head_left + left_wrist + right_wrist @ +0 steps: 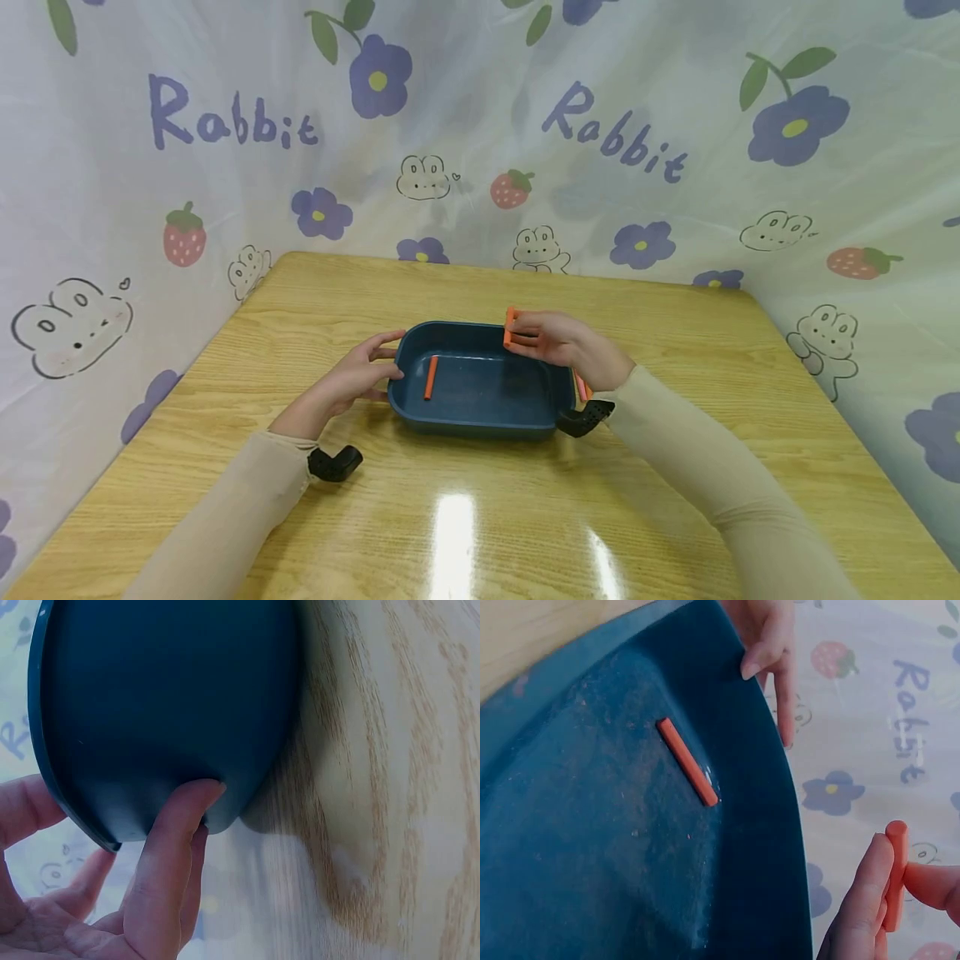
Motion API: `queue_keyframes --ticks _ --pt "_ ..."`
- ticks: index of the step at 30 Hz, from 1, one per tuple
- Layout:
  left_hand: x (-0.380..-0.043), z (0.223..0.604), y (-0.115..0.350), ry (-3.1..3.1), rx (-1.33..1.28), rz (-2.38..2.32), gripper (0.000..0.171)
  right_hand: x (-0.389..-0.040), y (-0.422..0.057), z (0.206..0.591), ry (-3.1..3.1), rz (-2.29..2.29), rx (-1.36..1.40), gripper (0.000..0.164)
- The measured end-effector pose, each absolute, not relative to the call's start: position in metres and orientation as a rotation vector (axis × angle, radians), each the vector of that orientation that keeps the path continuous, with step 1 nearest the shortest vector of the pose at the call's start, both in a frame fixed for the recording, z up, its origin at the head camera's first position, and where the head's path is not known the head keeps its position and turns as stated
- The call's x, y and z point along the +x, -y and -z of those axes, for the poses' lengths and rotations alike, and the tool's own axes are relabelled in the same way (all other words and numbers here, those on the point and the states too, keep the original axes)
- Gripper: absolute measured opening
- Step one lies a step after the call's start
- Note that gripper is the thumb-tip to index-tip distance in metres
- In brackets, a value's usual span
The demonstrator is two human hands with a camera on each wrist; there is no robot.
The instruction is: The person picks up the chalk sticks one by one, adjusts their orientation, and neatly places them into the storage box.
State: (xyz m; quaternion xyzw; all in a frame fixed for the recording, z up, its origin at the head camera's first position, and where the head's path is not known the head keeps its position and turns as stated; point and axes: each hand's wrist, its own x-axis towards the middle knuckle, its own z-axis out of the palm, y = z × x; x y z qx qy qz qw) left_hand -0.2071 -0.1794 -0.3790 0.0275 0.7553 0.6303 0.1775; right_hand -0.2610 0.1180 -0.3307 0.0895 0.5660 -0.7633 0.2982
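A dark blue plastic basin (480, 429) stands on the table. My left hand (360, 377) holds its left end, the thumb (180, 825) against the outer wall and the other fingers about the rim. Over the basin's far right side, my right hand (558, 337) pinches an orange chalk stick (896, 877) upright between thumb and fingertips, above the rim. A second orange-red chalk stick (431, 377) lies on the basin floor near the left end; it also appears in the right wrist view (688, 762).
Beside the basin's right end lie pink and orange sticks (582, 387), partly hidden by the right wrist. The wooden table (337, 292) is backed by a printed curtain (465, 100). Black wrist cameras, left (335, 464) and right (585, 418), stick out from the sleeves.
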Motion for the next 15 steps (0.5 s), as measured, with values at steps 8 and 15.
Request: queue_keyframes --ticks 8,15 --pt "-0.213 0.375 0.181 -2.136 0.065 -1.77 0.069 -0.272 -0.098 0.33 -1.497 1.959 0.231 0.057" --pt "-0.218 0.372 0.183 -2.135 0.065 -1.759 0.068 -0.28 -0.078 0.332 -1.529 1.88 0.212 0.052"
